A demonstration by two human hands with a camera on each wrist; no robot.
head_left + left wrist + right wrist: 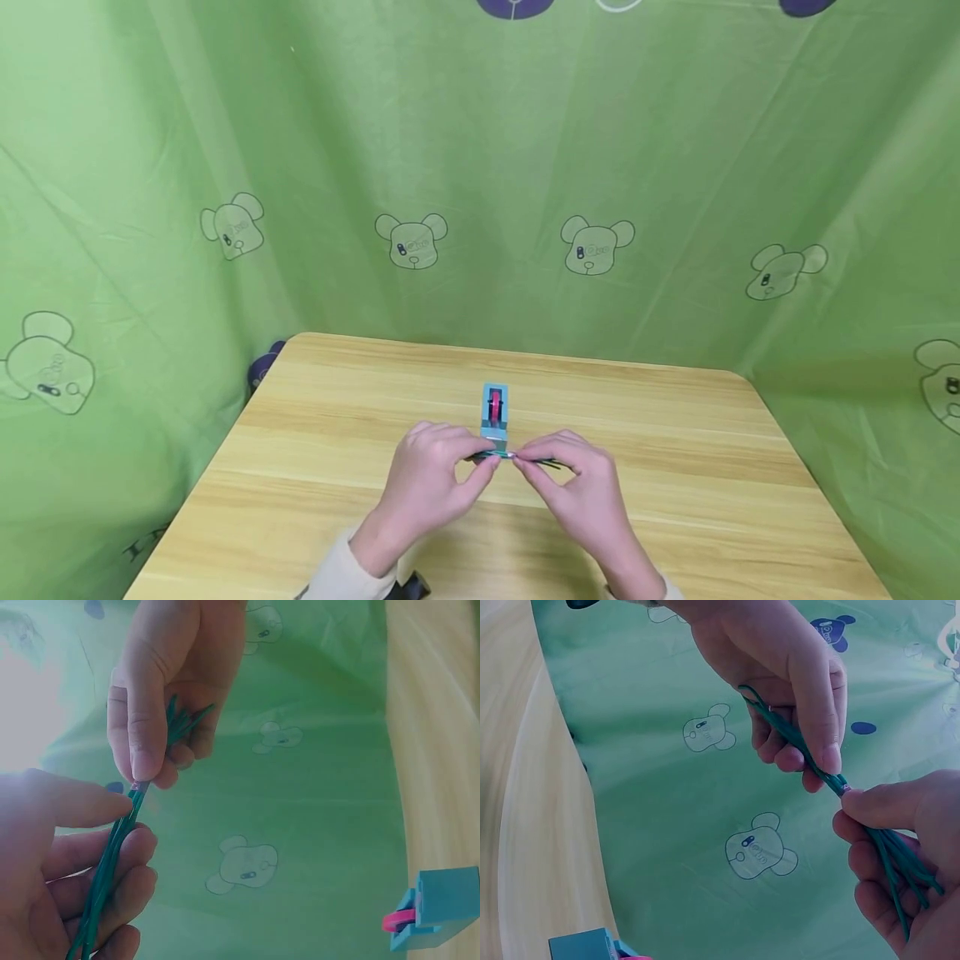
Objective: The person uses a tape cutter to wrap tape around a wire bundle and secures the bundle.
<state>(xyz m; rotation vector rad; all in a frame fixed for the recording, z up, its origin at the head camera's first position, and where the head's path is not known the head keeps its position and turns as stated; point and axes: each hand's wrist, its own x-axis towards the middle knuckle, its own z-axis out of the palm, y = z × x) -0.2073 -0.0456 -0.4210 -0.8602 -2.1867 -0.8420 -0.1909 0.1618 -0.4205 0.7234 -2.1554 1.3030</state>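
A bundle of thin green cords (784,731) is held above the table between both hands. My left hand (431,471) pinches it between thumb and forefinger, its long end running along the curled fingers in the left wrist view. My right hand (585,492) pinches the bundle close beside the left fingertips, and loose cord ends fan out into its palm. A narrow, shiny pinkish band (844,789) shows around the cords where the two thumbs nearly meet. Just beyond the hands stands a light-blue tape dispenser (486,408) with a pink roll (496,407).
The wooden table (360,392) has rounded far corners. Green curtains (487,150) printed with bear heads hang behind it and on both sides. Near the left sleeve (348,573), a dark object (414,586) shows at the bottom edge.
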